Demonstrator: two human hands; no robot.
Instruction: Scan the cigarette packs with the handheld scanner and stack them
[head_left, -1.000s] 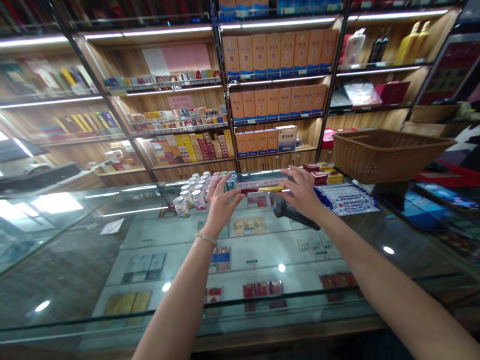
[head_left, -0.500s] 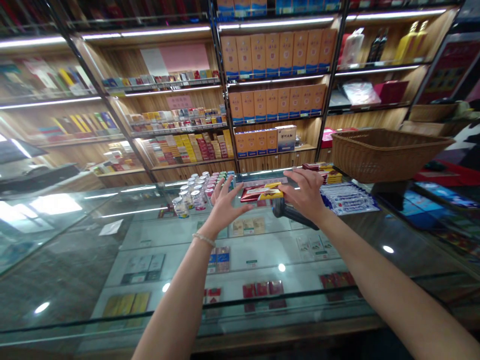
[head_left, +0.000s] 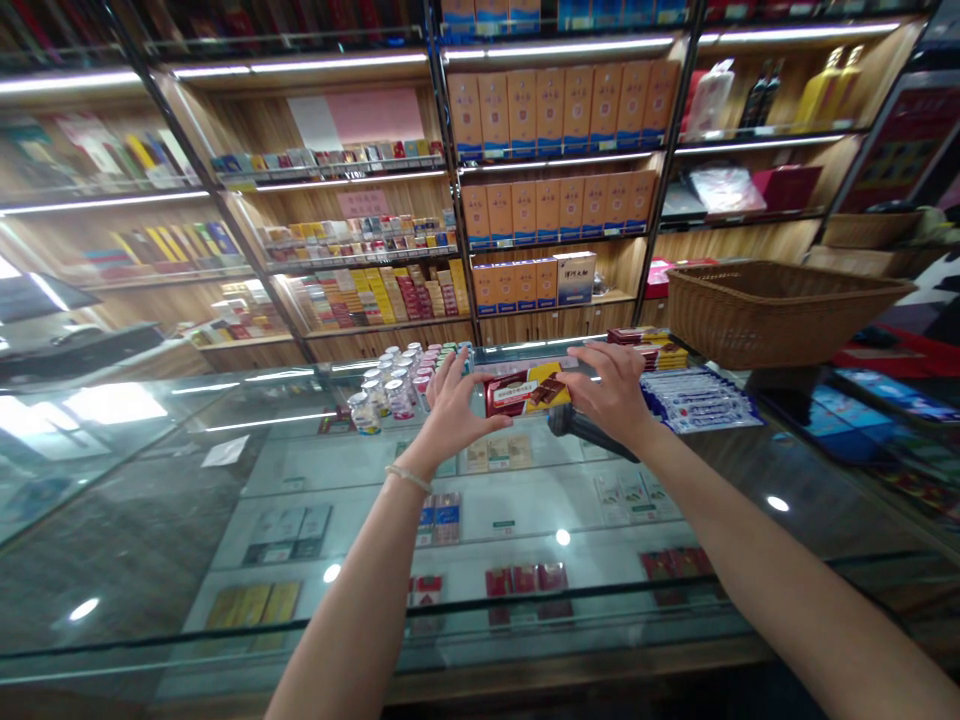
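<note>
Red/yellow choc pack [head_left: 528,390] btwn L hand [head_left: 455,408] & R hand [head_left: 611,390].

Count one held packet [head_left: 525,392], one bracelet [head_left: 409,478], two yellow bottles [head_left: 819,92], two dark bottles [head_left: 762,97]; tally orange boxes [head_left: 550,108] in three full rows: eight, eight, four.

Illumination: bright white strips under the shelves [head_left: 564,158], with darker areas along the lower edge. The glass counter [head_left: 450,480] shows glare (round white spots and a large pale patch at left). The left-hand shelving is blurred; outer lines slant with wide-angle distortion.
</note>
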